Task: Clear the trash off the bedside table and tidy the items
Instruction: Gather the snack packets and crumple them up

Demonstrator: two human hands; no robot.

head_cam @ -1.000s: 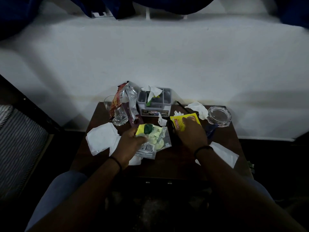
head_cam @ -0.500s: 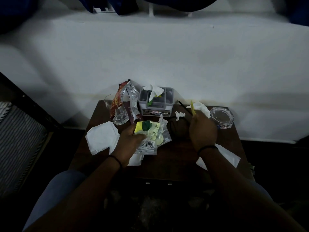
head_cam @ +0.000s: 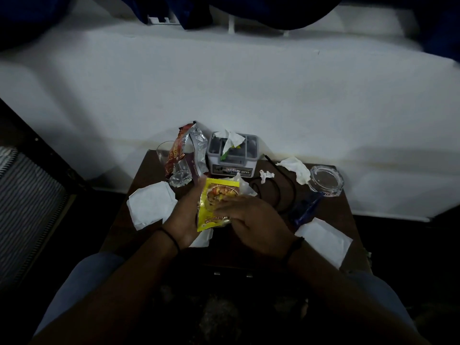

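My left hand (head_cam: 185, 215) gripped a bundle of trash over the middle of the table (head_cam: 331, 215), fingers curled behind it, with the yellow wrapper (head_cam: 216, 202) on top facing me. My right hand (head_cam: 251, 217) lay over the wrapper's lower right part, fingers bent onto it and pressing it against the bundle; whether the thumb pinched behind I cannot tell. The wrapper's long axis ran roughly from 12 to 6 o'clock, tilted slightly, with its top edge toward the grey box (head_cam: 232, 155).

What was left lay in two groups. At 11 o'clock from my hands stood the foil bag (head_cam: 189, 150), leaning on the glass (head_cam: 165, 151), and at 9 o'clock lay a white napkin (head_cam: 150, 205), both on the left hand's side. But that hand was full. The free work would fall, I judged, to the right hand, which was nearer the crumpled tissue (head_cam: 295, 168) at 2 o'clock, the ashtray (head_cam: 326, 180) beyond it, the blue wrapper (head_cam: 305, 210) at 3 o'clock and the second napkin (head_cam: 323, 239) at 4 o'clock. A black cable (head_cam: 276, 189) looped between my hands and the tissue, so a reach there risked snagging it.
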